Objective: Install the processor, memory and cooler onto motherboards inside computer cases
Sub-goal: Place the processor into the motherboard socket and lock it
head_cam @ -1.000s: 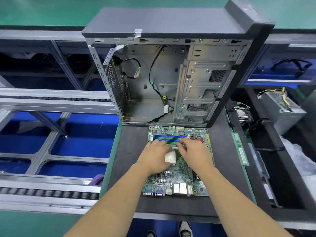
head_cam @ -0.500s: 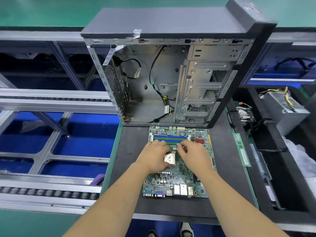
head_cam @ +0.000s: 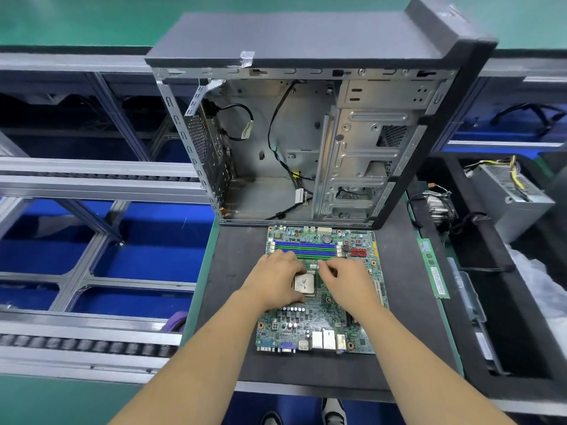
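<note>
Head view: we see the motherboard (head_cam: 319,323) flat on the dark mat (head_cam: 233,302), directly before the open case (head_cam: 306,142). Left hand (head_cam: 273,282) grips the processor (head_cam: 303,284) at mid-board; right hand (head_cam: 348,282), fingers curled, pinches something unclear beside it. A memory stick (head_cam: 433,268) lies right of the motherboard.

Green floor (head_cam: 76,19), grey conveyor rails (head_cam: 92,185)

1 head-worn wide-angle view looks forward and steeply down, from above and behind the left grip (head_cam: 273,280) and right grip (head_cam: 346,283). Both forearms enter from the bottom edge. Close range: the counter (head_cam: 233,332) fills the lower centre beneath the grips; an open computer case (head_cam: 306,142) stands beyond them.
</note>
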Tool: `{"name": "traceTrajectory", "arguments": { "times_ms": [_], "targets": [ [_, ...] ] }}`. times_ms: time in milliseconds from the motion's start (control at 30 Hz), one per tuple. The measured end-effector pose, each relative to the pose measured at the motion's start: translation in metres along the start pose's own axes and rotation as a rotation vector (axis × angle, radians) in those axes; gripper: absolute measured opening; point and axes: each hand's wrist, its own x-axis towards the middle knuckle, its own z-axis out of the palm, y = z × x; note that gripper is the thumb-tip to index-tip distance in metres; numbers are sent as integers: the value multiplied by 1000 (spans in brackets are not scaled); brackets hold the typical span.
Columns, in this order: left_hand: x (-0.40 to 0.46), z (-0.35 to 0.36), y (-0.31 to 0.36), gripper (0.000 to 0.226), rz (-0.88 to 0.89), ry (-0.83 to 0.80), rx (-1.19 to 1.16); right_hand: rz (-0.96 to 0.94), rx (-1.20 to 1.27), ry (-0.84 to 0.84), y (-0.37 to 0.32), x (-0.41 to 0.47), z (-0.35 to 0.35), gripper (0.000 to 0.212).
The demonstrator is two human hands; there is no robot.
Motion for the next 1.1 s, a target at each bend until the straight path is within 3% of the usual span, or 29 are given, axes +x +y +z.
{"name": "traceTrajectory", "arguments": {
  "times_ms": [300,433,500,600,700,833,1000,1100],
  "targets": [
    [-5,2,-5,55,-5,32,-36,170,313,-66,-5,-4,7,48],
    [-7,3,-10,58,-15,43,-45,90,353,-97,3,-7,10,28],
    [-8,3,-11,59,-20,48,-61,44,291,-147,9,-7,13,15],
    [-9,3,-10,57,-26,57,-84,-26,96,-219,14,-4,15,42],
    [-11,3,-12,58,-24,53,-85,-104,-29,-281,14,0,12,47],
    [-13,4,-14,63,-31,40,-93,-151,-111,-326,11,6,10,51],
    [-13,3,-14,55,-30,56,-121,-185,-149,-351,9,8,9,33],
    [-12,3,-11,50,-24,66,-125,-194,-121,-333,10,6,9,43]
  ]
}}
